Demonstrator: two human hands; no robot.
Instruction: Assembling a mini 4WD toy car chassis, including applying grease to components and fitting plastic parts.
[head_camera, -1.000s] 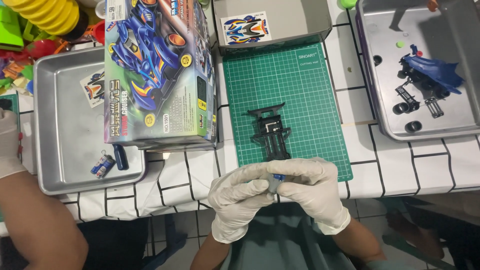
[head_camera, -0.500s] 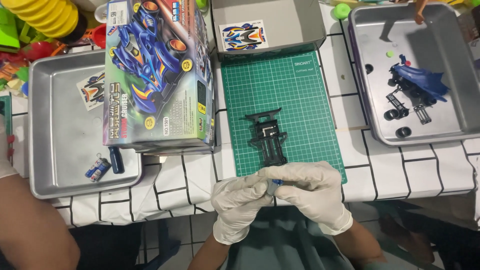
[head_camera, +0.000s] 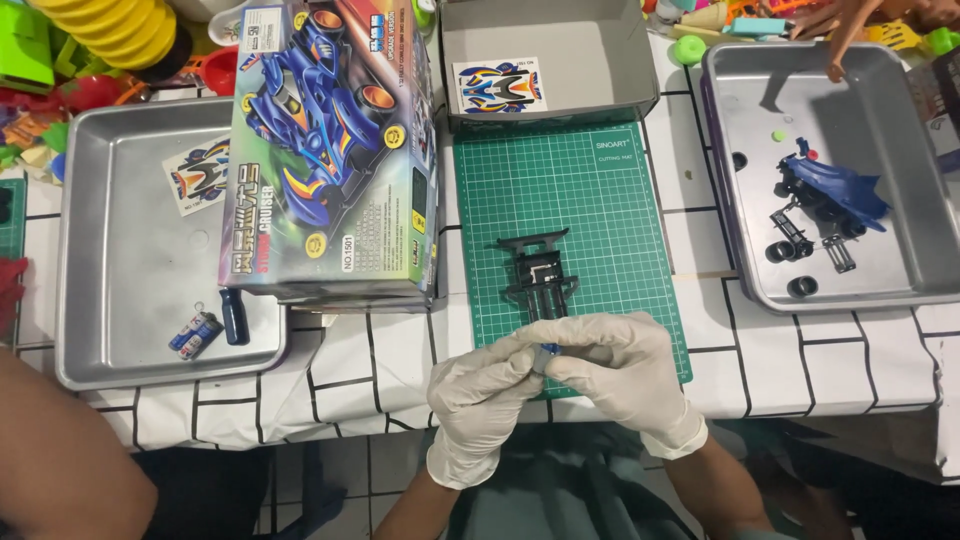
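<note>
Pinching a small blue part (head_camera: 548, 352) between my gloved left hand (head_camera: 482, 390) and right hand (head_camera: 618, 362), pressed together just below the black chassis (head_camera: 538, 272) on the green cutting mat (head_camera: 580, 190), I should grip lightly and keep it over the mat

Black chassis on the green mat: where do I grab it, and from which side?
Pinch the black chassis across its two long sides at mid-length, coming straight down. It lies flat and lengthwise on the green mat, its wide bumper bar faces away, and both gloved hands crowd its near end.
</note>
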